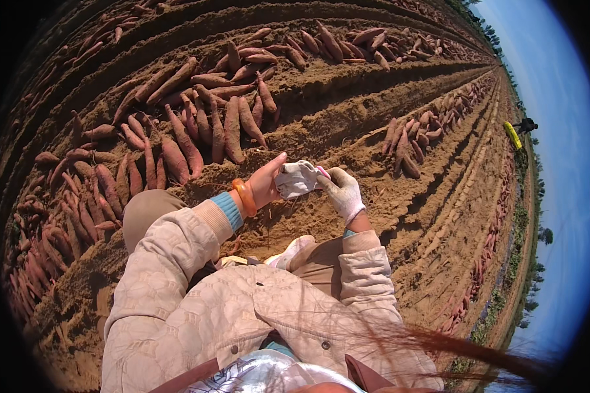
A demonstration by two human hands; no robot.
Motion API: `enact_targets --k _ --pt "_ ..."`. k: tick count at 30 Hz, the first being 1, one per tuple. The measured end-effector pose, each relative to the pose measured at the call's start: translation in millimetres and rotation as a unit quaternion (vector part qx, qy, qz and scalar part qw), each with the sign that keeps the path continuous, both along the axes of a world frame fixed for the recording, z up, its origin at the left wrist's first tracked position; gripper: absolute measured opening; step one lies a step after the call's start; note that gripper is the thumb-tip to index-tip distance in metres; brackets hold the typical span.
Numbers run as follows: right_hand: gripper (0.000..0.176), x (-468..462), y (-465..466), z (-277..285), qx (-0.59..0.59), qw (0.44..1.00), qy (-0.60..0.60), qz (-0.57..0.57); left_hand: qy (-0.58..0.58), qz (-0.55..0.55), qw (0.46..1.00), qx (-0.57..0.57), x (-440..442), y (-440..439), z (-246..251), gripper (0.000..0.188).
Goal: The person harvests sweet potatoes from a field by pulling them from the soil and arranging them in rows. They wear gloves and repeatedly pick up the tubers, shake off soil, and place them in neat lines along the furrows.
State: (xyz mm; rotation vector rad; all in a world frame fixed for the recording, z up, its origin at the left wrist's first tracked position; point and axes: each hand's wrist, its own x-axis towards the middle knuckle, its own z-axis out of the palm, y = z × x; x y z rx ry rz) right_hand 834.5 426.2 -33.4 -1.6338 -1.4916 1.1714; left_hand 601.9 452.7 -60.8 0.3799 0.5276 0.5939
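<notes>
A soiled white work glove (297, 180) with a pink edge is stretched between my two hands, above the soil. Its pink edge is pinched by my right hand (343, 194), which wears a white glove of its own, dirty at the fingertips. My left hand (264, 182) is bare and holds the other end of the loose glove; its thumb points up and its fingers are partly hidden behind the fabric. An amber-coloured bangle (245, 197) circles the left wrist.
Heaped sweet potatoes (177, 132) lie ahead and to the left. More sweet potatoes (413, 137) line a ridge to the right. Furrowed soil (334, 118) runs between them. My bent knee (150, 211) and a shoe (290, 253) are below. A distant person (527, 126) stands near a yellow object (512, 135).
</notes>
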Motion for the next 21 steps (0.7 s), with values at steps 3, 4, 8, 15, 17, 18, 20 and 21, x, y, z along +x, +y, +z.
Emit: enact_targets --k 3,4,8,15,17,18,20,21 --pt "0.021 9 1 -8 -0.003 0.997 -0.078 -0.010 0.001 0.001 1.000 -0.002 2 -2 8 0.064" --pt "0.021 6 1 -3 -0.007 0.997 -0.073 -0.014 -0.010 -0.007 1.000 0.009 1 0 5 0.065" --pt "0.025 6 4 1 -0.019 1.000 -0.003 -0.004 -0.009 -0.015 1.000 0.009 -3 3 -18 0.065" --pt "0.035 47 -1 41 -0.007 0.967 0.254 0.018 0.174 0.116 0.977 -0.042 -6 8 -23 0.060" --pt "0.028 89 31 6 -0.079 0.989 -0.120 0.033 0.171 0.107 0.979 -0.038 -3 9 -25 0.060" --pt "0.028 93 39 6 -0.118 0.946 -0.297 0.048 0.180 0.107 0.977 -0.036 -3 3 -22 0.060" --pt "0.029 106 35 10 -0.101 0.984 0.133 -0.066 0.180 0.090 0.979 -0.010 -3 7 -21 0.059" --pt "0.030 98 28 0 -0.130 0.969 0.188 -0.090 0.190 0.100 0.976 -0.022 -5 8 -24 0.056"
